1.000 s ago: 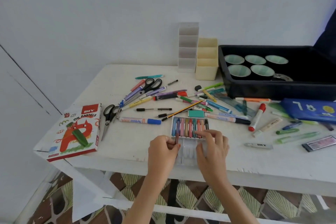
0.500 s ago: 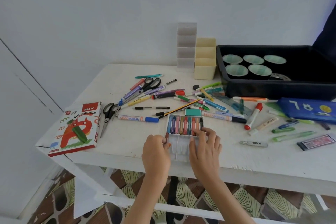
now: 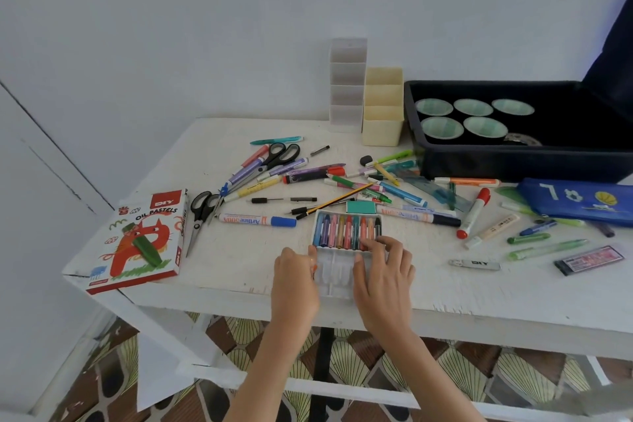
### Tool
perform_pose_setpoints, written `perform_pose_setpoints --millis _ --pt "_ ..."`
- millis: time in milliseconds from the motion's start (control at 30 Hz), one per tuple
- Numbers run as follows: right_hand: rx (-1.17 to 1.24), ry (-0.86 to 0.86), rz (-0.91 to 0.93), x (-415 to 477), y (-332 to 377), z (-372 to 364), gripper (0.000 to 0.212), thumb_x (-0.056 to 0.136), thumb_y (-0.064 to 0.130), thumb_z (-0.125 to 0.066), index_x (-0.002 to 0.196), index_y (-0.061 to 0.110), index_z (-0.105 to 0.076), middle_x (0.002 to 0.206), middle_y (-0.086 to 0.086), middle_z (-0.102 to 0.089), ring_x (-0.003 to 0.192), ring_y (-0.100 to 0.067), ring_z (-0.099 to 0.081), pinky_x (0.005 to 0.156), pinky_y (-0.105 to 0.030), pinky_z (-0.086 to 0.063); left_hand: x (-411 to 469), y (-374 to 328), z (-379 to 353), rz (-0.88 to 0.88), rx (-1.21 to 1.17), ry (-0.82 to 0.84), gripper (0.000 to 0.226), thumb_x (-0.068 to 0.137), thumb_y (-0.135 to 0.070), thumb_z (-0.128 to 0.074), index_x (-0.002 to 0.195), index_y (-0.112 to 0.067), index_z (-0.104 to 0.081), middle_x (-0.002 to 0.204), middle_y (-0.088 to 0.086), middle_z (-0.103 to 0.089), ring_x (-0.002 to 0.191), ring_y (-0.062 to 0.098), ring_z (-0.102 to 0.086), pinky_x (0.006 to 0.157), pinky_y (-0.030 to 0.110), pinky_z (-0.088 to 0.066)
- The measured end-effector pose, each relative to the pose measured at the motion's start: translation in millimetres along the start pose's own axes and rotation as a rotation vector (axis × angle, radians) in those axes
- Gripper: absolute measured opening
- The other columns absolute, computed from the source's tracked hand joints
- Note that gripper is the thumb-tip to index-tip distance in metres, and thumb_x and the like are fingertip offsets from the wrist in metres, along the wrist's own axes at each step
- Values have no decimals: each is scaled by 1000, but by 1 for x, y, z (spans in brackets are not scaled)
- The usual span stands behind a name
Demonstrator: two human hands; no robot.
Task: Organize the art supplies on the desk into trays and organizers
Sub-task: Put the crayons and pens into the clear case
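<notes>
both hands work at a clear plastic pastel tray [image 3: 334, 272] lying near the front edge of the white surface [image 3: 479, 295]. the left hand [image 3: 295, 279] is curled against the tray's left side, fingers pinched on its edge, while the right hand [image 3: 385, 272] lies over the right part of the tray with its fingers spread narrow, fingertips [image 3: 368, 243] touching the lower ends of the oil pastels [image 3: 346, 229]. the pastels stand side by side in the far half of the tray; the near half looks bare. the red and white oil pastels box [image 3: 137, 240] lies flat at the left corner of the surface, well apart from the tray. between them lie a pair of black-handled scissors [image 3: 202, 212] and a blue-capped marker [image 3: 257, 220]. a loose heap of pens and markers [image 3: 308, 178] spreads behind the tray, with a second pair of scissors [image 3: 274, 159] among them and a teal eraser [image 3: 359, 206] just beyond the tray's far edge. at the back stand a white compartment organizer [image 3: 347, 86] and a cream organizer [image 3: 383, 106], touching side by side. right of them sits a black tray [image 3: 513, 164] holding five pale green cups [image 3: 474, 116]. a blue pencil case [image 3: 579, 199] lies in front of the black tray.
</notes>
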State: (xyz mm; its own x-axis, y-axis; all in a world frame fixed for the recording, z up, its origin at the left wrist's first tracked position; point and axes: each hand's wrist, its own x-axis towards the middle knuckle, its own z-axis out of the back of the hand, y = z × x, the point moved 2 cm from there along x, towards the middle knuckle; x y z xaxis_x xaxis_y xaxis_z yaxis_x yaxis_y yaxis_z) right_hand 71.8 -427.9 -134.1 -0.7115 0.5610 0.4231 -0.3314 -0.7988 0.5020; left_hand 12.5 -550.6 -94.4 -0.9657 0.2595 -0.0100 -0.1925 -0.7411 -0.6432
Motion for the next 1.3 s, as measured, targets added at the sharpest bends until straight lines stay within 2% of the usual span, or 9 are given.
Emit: perform_pose_setpoints --millis 133,300,433,567,667,800,933,1167,1300 --pt "2 -11 2 -1 2 1 35 90 34 -34 112 18 -55 115 -3 -46 99 -19 -42 77 -33 -38 -6 0 -4 -46 74 79 23 98 -14 -42 115 -4 -53 96 2 -36 89 13 -44 80 23 -45" --pt "-8 -6 1 -1 2 2 35 89 34 -34 113 19 -54 116 -1 -45 99 -19 -42 79 -31 -37 -1 3 3 -56 13 100 40 89 -7 -58 128 -15 -52 115 2 -50 98 12 -55 83 16 -44" --pt "-9 12 -11 -1 1 2 35 89 35 -35 113 19 -54 116 -1 -45 100 -18 -41 79 -30 -35 2 6 8 -58 -49 145 40 87 -11 -60 126 -15 -52 115 3 -50 101 16 -57 93 24 -46" --pt "88 58 -19 1 1 4 37 89 37 -33 116 21 -53 119 2 -41 105 -14 -36 86 -29 -33 6 9 9 -96 -73 140 35 96 -21 -46 131 -17 -47 109 -1 -41 102 12 -51 83 16 -40" --pt "386 102 -104 9 -4 18 27 95 14 -42 118 19 -54 116 4 -43 109 -12 -40 93 -26 -35 12 7 9 -133 -69 53 40 96 -22 -47 135 -18 -42 116 2 -44 110 15 -49 87 21 -41" --pt "64 -58 -129 18 -30 49 48 78 -17 -46 117 7 -58 117 -5 -52 111 -23 -48 93 -29 -40 21 6 3 -106 -87 85 40 92 -16 -56 130 -12 -47 117 6 -53 104 18 -56 88 25 -46" --pt "-286 65 -300 26 -61 64 60 75 -17 -47 130 5 -51 134 -11 -49 124 -28 -39 101 -37 -31 26 4 -4 -100 -167 106 37 89 -13 -60 125 -10 -51 113 7 -57 101 18 -58 78 20 -45" --pt "-243 21 -257 24 -73 65 34 84 -14 -49 112 -3 -64 110 -18 -63 103 -33 -51 90 -38 -38 29 10 -13 -128 -365 122 31 89 -19 -60 119 -14 -54 107 6 -59 91 12 -60 59 11 -47" --pt "-79 -96 -3 28 -35 77 25 84 -9 -57 105 1 -68 96 -10 -67 90 -26 -59 81 -33 -49 27 20 -15 -132 -483 106 27 93 -22 -53 119 -16 -56 104 4 -60 88 8 -60 58 9 -49"
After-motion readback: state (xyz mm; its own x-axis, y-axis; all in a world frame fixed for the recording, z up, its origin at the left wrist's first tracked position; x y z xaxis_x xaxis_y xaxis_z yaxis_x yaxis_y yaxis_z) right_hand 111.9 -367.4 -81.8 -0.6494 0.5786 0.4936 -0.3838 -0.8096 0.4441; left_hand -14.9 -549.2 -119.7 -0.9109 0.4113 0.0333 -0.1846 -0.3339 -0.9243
